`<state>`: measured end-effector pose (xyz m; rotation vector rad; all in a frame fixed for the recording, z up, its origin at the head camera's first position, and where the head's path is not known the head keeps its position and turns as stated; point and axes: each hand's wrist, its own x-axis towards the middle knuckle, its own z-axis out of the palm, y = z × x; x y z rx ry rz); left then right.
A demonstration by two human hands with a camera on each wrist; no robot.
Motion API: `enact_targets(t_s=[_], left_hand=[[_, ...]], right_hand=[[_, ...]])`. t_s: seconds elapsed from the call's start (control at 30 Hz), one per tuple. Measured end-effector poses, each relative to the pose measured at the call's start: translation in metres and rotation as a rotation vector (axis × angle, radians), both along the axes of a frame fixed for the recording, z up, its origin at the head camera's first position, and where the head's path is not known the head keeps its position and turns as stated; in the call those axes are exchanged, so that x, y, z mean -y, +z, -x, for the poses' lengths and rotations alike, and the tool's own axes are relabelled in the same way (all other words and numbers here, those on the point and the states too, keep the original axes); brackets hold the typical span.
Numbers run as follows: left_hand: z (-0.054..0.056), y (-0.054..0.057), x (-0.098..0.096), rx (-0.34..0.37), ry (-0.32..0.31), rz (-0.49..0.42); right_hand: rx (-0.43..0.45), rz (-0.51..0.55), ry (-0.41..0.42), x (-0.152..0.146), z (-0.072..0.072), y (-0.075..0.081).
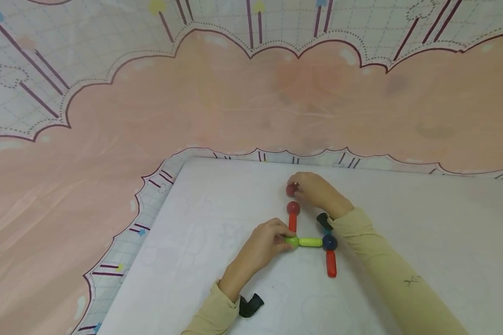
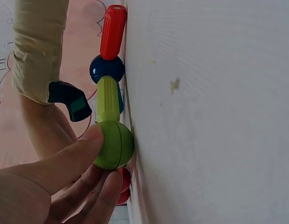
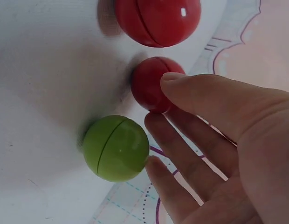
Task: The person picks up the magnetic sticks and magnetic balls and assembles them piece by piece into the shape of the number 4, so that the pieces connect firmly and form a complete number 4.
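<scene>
My left hand (image 1: 266,239) pinches a green ball (image 2: 114,145) between thumb and fingers. A lime rod (image 1: 310,242) runs from that ball to a dark blue ball (image 1: 329,242), from which a red rod (image 1: 331,264) points toward me. Another red rod (image 1: 292,222) leads away from the green ball to a red ball (image 1: 293,208). Beyond it, my right hand (image 1: 314,188) pinches a second red ball (image 3: 151,86) with thumb and fingers. In the right wrist view, a second green ball (image 3: 116,148) lies by the other fingertips; the hand hides it in the head view.
The pieces lie on a white board (image 1: 218,186) over a peach patterned cloth (image 1: 243,107). A blue rod (image 2: 120,99) shows behind the lime one, partly hidden. Black wrist cameras (image 1: 250,305) are worn on both wrists.
</scene>
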<state>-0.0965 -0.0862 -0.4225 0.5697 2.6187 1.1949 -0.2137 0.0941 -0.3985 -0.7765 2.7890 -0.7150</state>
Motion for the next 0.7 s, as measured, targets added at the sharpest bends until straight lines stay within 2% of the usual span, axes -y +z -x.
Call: enact_targets(t_s=[0.17,0.43,0.7], left_hand=[[0.0002,0.0006,-0.0011,0.000,-0.004,0.002],[0.0004,0.0013,-0.0005,0.001,-0.002,0.017],[0.0000,0.0012,0.0007,0.003,0.001,0.017]], right_hand=[[0.032,0.014,-0.017,-0.0025,0.0005,-0.0011],[0.070,0.058,0.007,-0.0024,0.0023,-0.0031],[0.058,0.061,0.004,0.0010,0.0010,-0.0036]])
